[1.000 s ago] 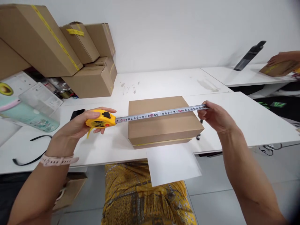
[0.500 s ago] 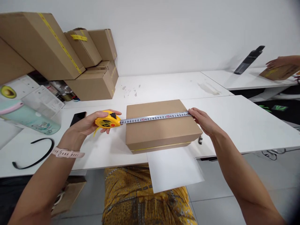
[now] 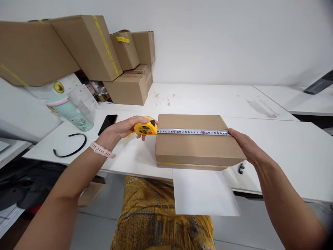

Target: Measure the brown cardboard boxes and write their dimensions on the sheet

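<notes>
A closed cardboard box (image 3: 192,147) lies on the white table in front of me. My left hand (image 3: 131,126) is wrapped round the yellow case of a tape measure (image 3: 146,127), held against the box's left edge. The silver blade (image 3: 187,131) runs straight across the box top, its printed numbers facing up. At the right edge, my right hand (image 3: 241,142) pinches the blade's end against the box, with the fingers beneath partly hidden. Under the box lies a white paper sheet (image 3: 205,198) that hangs over the table's front edge.
Cardboard boxes (image 3: 127,88) are stacked at the back left. Near them stand a mint tumbler (image 3: 73,111), a phone (image 3: 108,124) and a black curved band (image 3: 75,151). A small dark object (image 3: 241,168) lies right of the box. Far right is a dark bottle-like object (image 3: 318,83).
My left hand has brought the tape case up to the box's left edge, shortening the exposed blade. My right hand stays at the right edge. The view has swung left.
</notes>
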### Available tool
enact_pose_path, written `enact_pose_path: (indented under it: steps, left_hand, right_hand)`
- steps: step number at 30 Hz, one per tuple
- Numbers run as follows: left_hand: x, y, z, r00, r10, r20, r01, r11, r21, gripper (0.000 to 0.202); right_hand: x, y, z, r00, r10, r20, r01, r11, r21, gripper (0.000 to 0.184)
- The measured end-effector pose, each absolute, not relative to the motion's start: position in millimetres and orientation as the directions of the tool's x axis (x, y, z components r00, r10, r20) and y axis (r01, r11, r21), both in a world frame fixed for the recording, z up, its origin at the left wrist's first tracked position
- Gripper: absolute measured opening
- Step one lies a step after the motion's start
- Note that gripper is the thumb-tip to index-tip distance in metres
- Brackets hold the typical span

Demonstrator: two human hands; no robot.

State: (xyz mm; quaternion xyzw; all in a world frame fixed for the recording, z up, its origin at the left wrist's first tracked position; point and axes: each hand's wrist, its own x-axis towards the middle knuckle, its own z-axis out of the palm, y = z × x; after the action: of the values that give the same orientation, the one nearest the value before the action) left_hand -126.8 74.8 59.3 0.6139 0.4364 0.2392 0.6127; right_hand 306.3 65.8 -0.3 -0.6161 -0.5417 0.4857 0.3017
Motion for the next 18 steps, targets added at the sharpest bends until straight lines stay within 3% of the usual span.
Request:
enact_pose_path:
  steps: [6,9,11,13,16,18]
  left_hand:
    - [-118.7,59.8,91.7,0.476,0.862,-0.173,0.277,0.039,0.960,0.052]
    - [-111.6,26.9,109.7,0.483,0.863,-0.148,0.236,0.034,0.971,0.057]
    - [-99.4,-6.0,104.0,0.551,0.804,-0.225,0.153,0.168,0.974,0.068]
    - [-76.5,-43.7,81.5,0.650,0.684,-0.331,0.056,0.391,0.919,0.081]
    - [-23.8,-93.5,32.8,0.813,0.474,-0.338,-0.082,0.668,0.740,0.090]
    - [13.8,-111.3,7.5,0.805,0.519,-0.288,-0.246,0.734,0.633,0.090]
  right_hand:
    - [315.8,70.6,21.4,-0.123,0.985,-0.120,0.581,-0.026,-0.813,0.050]
    - [317.5,74.6,43.4,-0.011,0.997,0.077,0.427,0.074,-0.901,0.044]
    - [309.7,78.0,61.7,0.121,0.968,0.220,0.289,0.177,-0.941,0.037]
    - [292.7,83.0,77.7,0.140,0.940,0.310,0.272,0.265,-0.925,0.031]
    - [256.7,97.3,88.0,-0.119,0.950,0.289,0.407,0.312,-0.859,0.031]
    - [234.8,112.5,84.7,-0.296,0.935,0.196,0.471,0.321,-0.822,0.036]
